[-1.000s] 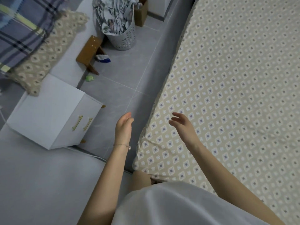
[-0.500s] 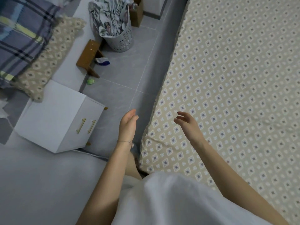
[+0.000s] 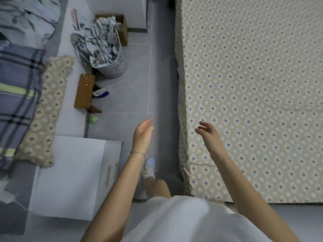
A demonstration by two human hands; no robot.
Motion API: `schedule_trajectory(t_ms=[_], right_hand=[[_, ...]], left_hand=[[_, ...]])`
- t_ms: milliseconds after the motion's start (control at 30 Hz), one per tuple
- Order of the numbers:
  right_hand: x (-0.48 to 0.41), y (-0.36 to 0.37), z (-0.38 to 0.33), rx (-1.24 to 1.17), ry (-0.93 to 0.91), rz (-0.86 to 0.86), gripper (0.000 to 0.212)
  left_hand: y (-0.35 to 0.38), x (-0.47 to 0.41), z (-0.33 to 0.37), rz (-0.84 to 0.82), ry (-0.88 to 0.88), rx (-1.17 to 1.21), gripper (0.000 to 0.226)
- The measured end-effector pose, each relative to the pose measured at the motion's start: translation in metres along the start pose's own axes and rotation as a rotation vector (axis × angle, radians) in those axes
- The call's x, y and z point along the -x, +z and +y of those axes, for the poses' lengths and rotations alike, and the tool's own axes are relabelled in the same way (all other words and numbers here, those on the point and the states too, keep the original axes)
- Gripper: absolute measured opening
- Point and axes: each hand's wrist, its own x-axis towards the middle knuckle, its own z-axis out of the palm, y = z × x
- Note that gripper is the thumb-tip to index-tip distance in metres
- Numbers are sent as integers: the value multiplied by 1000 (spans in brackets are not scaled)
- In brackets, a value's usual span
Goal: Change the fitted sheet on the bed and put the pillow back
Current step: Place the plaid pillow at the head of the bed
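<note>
The bed on the right wears a beige fitted sheet (image 3: 253,88) with a small diamond print, lying flat with a faint crease near its lower left corner. A pillow (image 3: 47,109) in the same beige print lies far left on a raised grey surface, beside a plaid blanket (image 3: 15,95). My left hand (image 3: 142,135) hovers over the floor gap beside the bed, fingers apart and empty. My right hand (image 3: 208,135) floats above the sheet's left edge, fingers spread, holding nothing.
A white bedside cabinet (image 3: 70,175) stands at lower left. A white laundry basket (image 3: 113,67) stuffed with crumpled floral fabric sits on the grey tile floor, next to a small wooden stool (image 3: 84,93). A green scrap (image 3: 93,119) lies on the floor. My shoe (image 3: 149,166) shows in the gap.
The view has swung so that the bed edge runs straight up. Both hands stayed raised and empty; my foot has come into view in the gap beside the bed.
</note>
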Motion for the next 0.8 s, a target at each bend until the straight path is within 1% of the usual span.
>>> schedule_trajectory(t_ms=[67,167,267,333,467,633,800], right_hand=[[3,39,-13,-15,-15,5,43],[9,92,-30,10,-101,-19,42],[17,129,-35,18,-159,-49,40],[20,145,-35,44,-159,-78,40],[27,162,-42,112,-150,-120,42],[26,163,-58,140,-176,-149,43],[-6,157,-89,157,-196,-161,42]], left_hand=[[-37,-17,0,-5,0,-18,41],[-80,-36,-3,4,-16,1,40],[-107,-46,-4,13,-21,54,40],[-119,-47,-5,8,-18,72,40],[-134,-41,-5,19,7,109,40],[-141,-39,6,31,9,126,41],[-143,-55,34,86,-1,141,39]])
